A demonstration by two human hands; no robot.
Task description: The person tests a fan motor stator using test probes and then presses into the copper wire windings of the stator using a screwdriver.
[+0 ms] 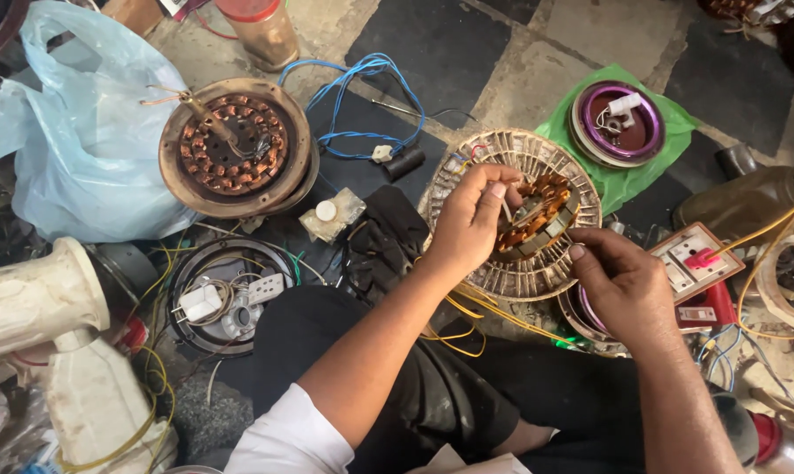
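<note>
- The copper-wound stator lay on the round ribbed motor cover, on the floor in front of the person's lap.
- The left hand sat at the stator's left edge, its fingers pinched on a thin pale strip at the windings.
- The right hand was at the lower-right rim, fingers curled against it; whether they gripped anything could not be told.
- The stator sat between both hands, with the left hand nearer its windings.
</note>
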